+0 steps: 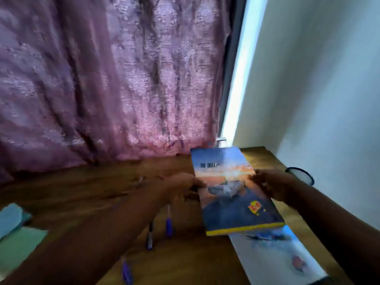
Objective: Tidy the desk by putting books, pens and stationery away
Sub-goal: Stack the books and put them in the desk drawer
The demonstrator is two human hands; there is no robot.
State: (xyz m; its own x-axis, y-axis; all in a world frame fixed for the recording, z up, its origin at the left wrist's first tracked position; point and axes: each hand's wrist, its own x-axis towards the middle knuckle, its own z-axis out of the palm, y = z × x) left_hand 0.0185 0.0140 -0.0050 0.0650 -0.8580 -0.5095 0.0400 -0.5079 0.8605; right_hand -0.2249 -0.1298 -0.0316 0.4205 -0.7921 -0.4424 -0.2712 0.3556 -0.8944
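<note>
A thick book (232, 190) with a blue and orange sunset cover and a yellow bottom edge sits at the right of the wooden desk (98, 188). My left hand (181, 187) holds its left edge and my right hand (271, 185) holds its right edge. It lies partly over a pale book (277, 262) near the desk's front right. Several blue pens lie on the desk: one pen (168, 224), a second pen (149, 239) and a third pen (126, 273) nearer me. The picture is blurred.
A pink curtain (107, 79) hangs behind the desk. The white wall (329, 89) closes the right side. A round dark-rimmed object (302, 174) sits by the wall. Green paper (18, 245) and a teal item (10, 218) lie at the left.
</note>
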